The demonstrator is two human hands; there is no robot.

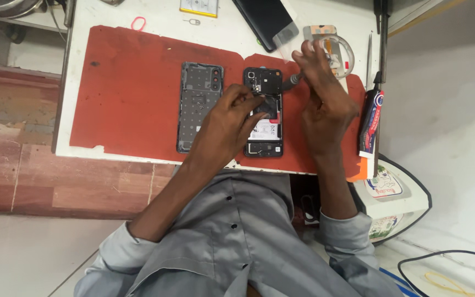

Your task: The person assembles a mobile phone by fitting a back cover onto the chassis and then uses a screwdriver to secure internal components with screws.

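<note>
- The opened smartphone (263,113) lies face down on the red work mat (133,93), its back removed so that the battery and dark circuit shields show.
- The left hand (227,124) rests on the middle of the phone, its fingers (248,99) curled and pressing down on the inner parts; they pin the phone rather than grip it.
- The right hand (325,99) sits just to the right of the phone, its fingers closed around a grey-handled screwdriver (292,82) whose tip points at the phone's upper right edge.
- The detached back cover (198,104) lies inner side up on the mat, just left of the phone and parallel to it.
- The mat covers most of the white bench (215,25).
- Behind the right hand stands a roll of clear tape (343,52).
- A second dark phone (265,21) lies at the far edge of the bench, with a yellow-edged battery (198,6) to its left.
- A small pink ring (138,23) and a SIM ejector pin (192,22) lie on the bare bench beyond the mat.
- A tube of glue (370,124) lies along the mat's right edge.
</note>
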